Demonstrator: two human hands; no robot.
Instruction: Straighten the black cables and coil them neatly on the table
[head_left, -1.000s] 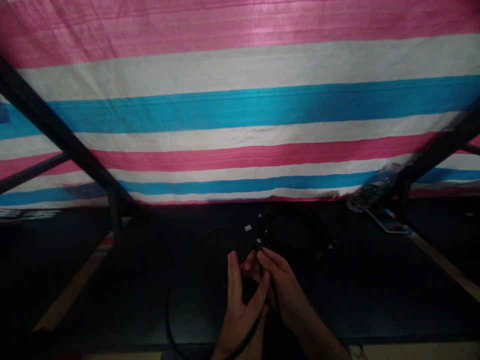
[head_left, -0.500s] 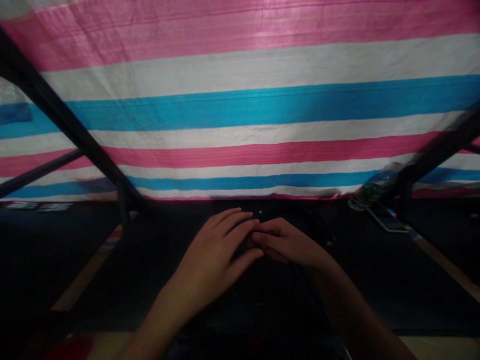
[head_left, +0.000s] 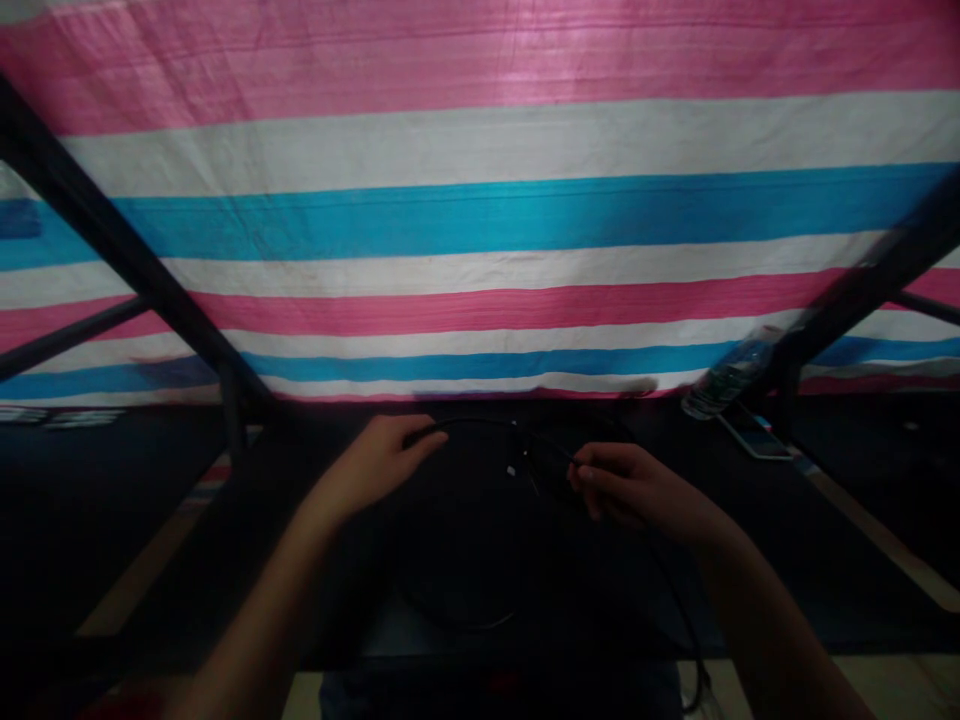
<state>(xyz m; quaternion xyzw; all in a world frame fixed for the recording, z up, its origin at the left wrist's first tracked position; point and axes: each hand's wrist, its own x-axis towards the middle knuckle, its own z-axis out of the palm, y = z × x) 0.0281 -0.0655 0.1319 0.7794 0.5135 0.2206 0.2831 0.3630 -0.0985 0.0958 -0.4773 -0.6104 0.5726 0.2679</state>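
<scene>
A thin black cable (head_left: 480, 420) arcs between my two hands over the dark tabletop (head_left: 300, 510). My left hand (head_left: 379, 465) is closed round one part of it, with thumb and fingers pointing right. To the right, my right hand (head_left: 634, 487) pinches another part between thumb and forefinger. Small white bits (head_left: 511, 470) show near the cable between the hands; what they are is too dark to tell. More cable hangs below my right hand toward the table's front edge, and a loop with a pale end lies lower in the middle.
A clear plastic bottle (head_left: 727, 378) leans at the back right by a dark metal bar (head_left: 847, 290). Beside it lies a phone (head_left: 756, 436). Another slanted bar (head_left: 127, 235) stands on the left. A striped plastic sheet (head_left: 480, 215) hangs behind the table.
My hands, close together before, have moved apart, left hand leftward and right hand rightward. The cable now shows stretched in an arc between them.
</scene>
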